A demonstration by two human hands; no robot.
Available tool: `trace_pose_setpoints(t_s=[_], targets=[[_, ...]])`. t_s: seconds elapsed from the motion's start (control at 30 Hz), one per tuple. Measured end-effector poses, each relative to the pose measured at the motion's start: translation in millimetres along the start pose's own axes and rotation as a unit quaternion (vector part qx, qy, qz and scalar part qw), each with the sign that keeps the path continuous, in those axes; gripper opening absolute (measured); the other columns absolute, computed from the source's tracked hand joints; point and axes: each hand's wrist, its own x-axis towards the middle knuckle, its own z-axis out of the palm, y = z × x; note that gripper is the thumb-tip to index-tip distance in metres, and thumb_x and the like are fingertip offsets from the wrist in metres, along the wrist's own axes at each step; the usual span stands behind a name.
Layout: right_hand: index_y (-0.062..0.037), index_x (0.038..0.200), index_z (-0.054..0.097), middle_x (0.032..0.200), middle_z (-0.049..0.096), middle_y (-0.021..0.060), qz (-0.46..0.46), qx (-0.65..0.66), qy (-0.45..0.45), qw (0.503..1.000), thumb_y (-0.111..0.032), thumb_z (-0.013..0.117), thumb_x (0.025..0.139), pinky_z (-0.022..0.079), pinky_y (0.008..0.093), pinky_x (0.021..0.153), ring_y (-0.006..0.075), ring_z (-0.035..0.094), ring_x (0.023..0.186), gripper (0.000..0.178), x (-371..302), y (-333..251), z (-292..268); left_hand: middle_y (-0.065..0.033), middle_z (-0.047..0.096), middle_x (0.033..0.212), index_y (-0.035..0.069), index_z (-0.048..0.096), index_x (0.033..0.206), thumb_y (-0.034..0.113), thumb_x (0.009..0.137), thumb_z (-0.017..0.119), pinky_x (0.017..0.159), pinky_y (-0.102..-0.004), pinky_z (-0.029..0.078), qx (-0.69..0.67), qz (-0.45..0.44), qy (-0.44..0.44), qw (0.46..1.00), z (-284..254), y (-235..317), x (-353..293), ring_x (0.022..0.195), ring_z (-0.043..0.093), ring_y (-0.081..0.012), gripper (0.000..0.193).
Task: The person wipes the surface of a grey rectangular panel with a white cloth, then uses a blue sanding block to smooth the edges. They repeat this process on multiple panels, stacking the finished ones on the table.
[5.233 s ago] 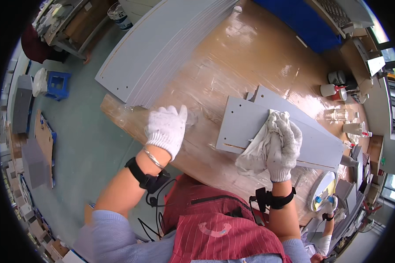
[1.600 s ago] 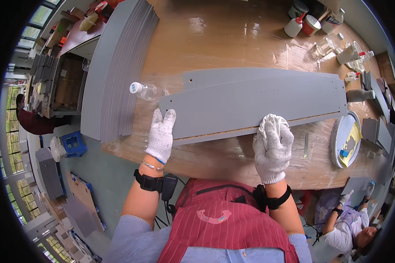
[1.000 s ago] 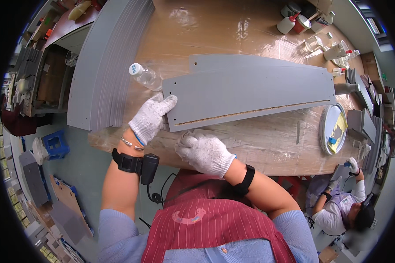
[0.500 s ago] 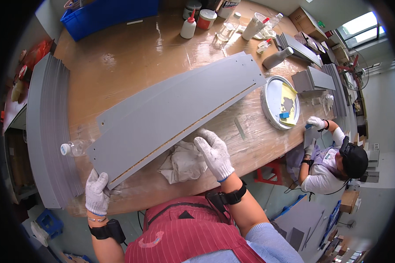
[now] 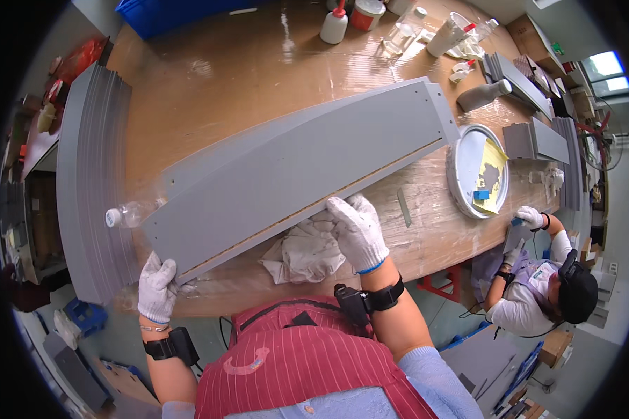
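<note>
A long grey panel (image 5: 307, 174) with a groove along its near edge lies slanted over a second grey panel (image 5: 210, 164), which shows along the far side. My left hand (image 5: 158, 285), in a white knit glove, grips the upper panel's near left corner. Farther right, my gloved right hand (image 5: 360, 230) holds the same panel's near edge, fingers curled and partly hidden. Beneath that hand sits a crumpled white cloth (image 5: 302, 257). A clear bottle (image 5: 129, 214) lies by the panels' left end.
A tall stack of grey panels (image 5: 94, 188) stands at left. To the right are a white round lid (image 5: 457, 185) with a yellow sheet and blue block, a flat grey strip (image 5: 404, 207), a grey bottle (image 5: 483, 96) and a co-worker (image 5: 538, 293). A squeeze bottle (image 5: 334, 26) stands behind.
My right hand has come up to the panel's near edge and closed on it. My left hand stays at the corner. The whole view has shifted slightly.
</note>
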Motion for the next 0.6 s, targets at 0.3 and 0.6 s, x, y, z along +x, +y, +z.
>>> trace_pose_setpoints(t_s=[0.3, 0.6], targets=[[-0.0083, 0.1, 0.061, 0.098, 0.069, 0.0087, -0.039, 0.059, -0.008, 0.997, -0.009, 0.061, 0.099, 0.059, 0.0397, 0.074, 0.0261, 0.072, 0.088, 0.002, -8, -7, 1, -0.0109, 0.064, 0.122, -0.003, 0.048, 0.137, 0.012, 0.1, 0.058, 0.072, -0.0359, 0.065, -0.023, 0.002, 0.013, 1.0, -9, -8, 5, 0.098, 0.07, -0.0195, 0.041], [-0.0082, 0.111, 0.062, 0.103, 0.071, 0.009, -0.036, 0.044, -0.003, 0.998, -0.014, 0.063, 0.099, 0.06, 0.0376, 0.074, 0.0248, 0.072, 0.089, 0.014, -3, -12, -7, -0.0047, 0.067, 0.109, 0.003, 0.059, 0.125, 0.029, 0.104, 0.056, 0.062, -0.0351, 0.064, -0.13, -0.007, 0.029, 0.991, 1, -19, 2, 0.09, 0.071, -0.0183, 0.033]])
